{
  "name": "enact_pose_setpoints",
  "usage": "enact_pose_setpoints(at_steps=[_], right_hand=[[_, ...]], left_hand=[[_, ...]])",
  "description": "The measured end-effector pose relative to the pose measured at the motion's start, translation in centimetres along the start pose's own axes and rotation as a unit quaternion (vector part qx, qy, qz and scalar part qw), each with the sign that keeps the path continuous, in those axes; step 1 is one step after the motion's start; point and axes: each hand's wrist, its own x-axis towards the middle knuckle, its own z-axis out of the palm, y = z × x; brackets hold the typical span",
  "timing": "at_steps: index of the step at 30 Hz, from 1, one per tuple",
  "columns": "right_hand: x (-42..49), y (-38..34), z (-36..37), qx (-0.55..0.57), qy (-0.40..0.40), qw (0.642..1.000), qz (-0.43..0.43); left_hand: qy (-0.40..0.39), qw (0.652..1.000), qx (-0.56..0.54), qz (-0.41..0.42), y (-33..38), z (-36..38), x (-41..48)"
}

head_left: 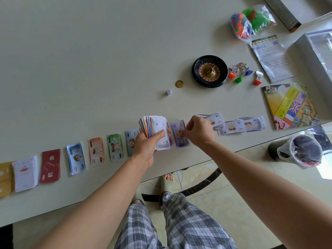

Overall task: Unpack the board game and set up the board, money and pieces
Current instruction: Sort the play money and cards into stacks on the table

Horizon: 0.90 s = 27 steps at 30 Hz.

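**Play money dealt out into a row by denomination**

The left hand (147,146) grips a fanned stack of mixed banknotes (154,128) just below the middle of the frame, thumb pressed across the top note so single notes can be slid off. The right hand (198,132), just to its right, pinches a purple note (179,134) lying on the table (89,60), seemingly laying it down to start or add to a pile.

The sorted piles run along the table's near edge, probably so that each value stays separate: a green pile (115,147), an orange pile (96,150) and a blue pile (76,158) to the left of the hands, then a red card deck (50,166); pale notes (240,125) spread to the right.

The folded game board (291,106) lies unopened at the right edge. The roulette wheel (209,71), die (168,92), gold coin (179,84) and player pawns (242,72) sit above the hands, well apart from them.
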Motion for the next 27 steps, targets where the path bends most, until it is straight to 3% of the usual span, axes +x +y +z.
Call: enact_pose_setpoints(at_steps=[4,8,11,18,23,27], right_hand=[[-0.2,-0.2,-0.5,0.034,0.013,0.999,-0.024],[-0.4,-1.4,-1.9,0.267,-0.125,0.955,-0.033],[-0.3,-1.8,-1.9,0.302,-0.166,0.938,-0.021],[-0.2,-1.0,-2.8,0.289,-0.155,0.945,-0.012],[0.4,0.7,-3.8,0.357,-0.046,0.932,0.045],[0.7,1.6,-3.8,0.338,0.0,0.938,0.077]], left_hand=[[-0.003,1.0,-0.024,-0.007,0.2,0.3,-0.1],[-0.017,1.0,-0.02,-0.007,0.3,0.9,-0.2],[-0.039,0.999,-0.027,-0.017,0.4,1.4,-0.4],[-0.039,0.998,-0.037,-0.036,0.8,1.3,0.1],[-0.04,0.998,-0.013,-0.041,1.5,1.5,0.8],[-0.059,0.997,-0.023,-0.035,2.3,1.7,1.4]])
